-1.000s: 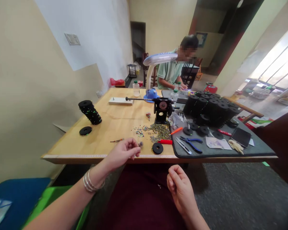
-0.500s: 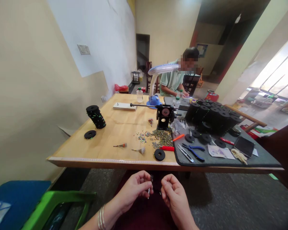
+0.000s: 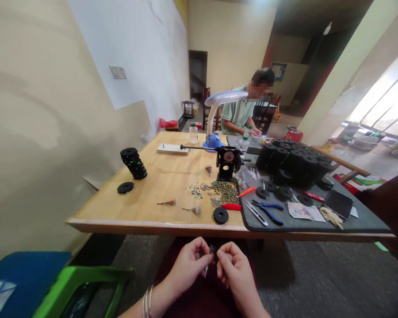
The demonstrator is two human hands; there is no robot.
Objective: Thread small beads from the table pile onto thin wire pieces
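Observation:
My left hand [image 3: 188, 264] and my right hand [image 3: 232, 267] meet over my lap, below the front edge of the wooden table [image 3: 146, 207]. Both are closed in a pinch on a small dark piece with a thin pale pin [image 3: 208, 260] between their fingertips. On the table just beyond lie two small tassels [image 3: 191, 209], a black disc [image 3: 220, 215], a red-handled tool [image 3: 230, 206] and a heap of small beads [image 3: 222, 189]. A black winding device [image 3: 227, 161] stands behind the beads.
A grey mat [image 3: 318, 221] holds blue pliers [image 3: 268, 207], snips, black discs and many stacked black spools [image 3: 295, 163]. A black spool stack [image 3: 133, 162] and a lamp [image 3: 219, 115] stand on the table. Another person [image 3: 243, 110] sits at the far end. A green chair [image 3: 79, 282] is at my left.
My left hand left the table edge and came down to my lap, leaving a tassel on the table. Both hands then closed together on the small piece.

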